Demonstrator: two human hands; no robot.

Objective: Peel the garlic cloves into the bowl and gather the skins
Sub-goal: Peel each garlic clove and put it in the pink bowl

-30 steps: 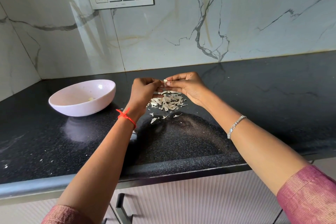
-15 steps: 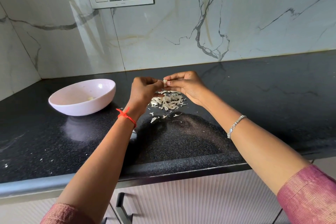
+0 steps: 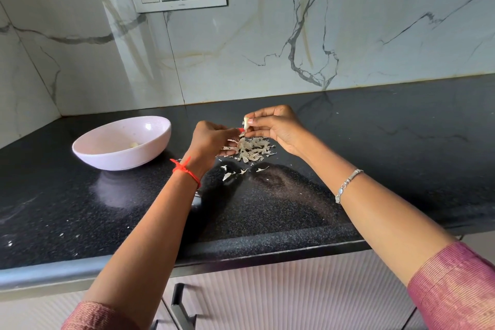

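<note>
room: black counter [image 3: 375, 142] runs from the wall [image 3: 267, 48] to its front lip, with bare stone to the right of the hands and in front of them; the bowl [image 3: 120, 162] stands well to the left.
change: half a second ago both hands met at the clove [image 3: 245, 123]; now the left hand [image 3: 211, 142] has dropped toward the skins [image 3: 251, 151].
right hand [image 3: 276, 128]: pinches the clove above the skins.
left hand: fingers curled at the pile's left edge; any skin held cannot be told.
bowl: a second clove [image 3: 134, 144] lies inside.
</note>
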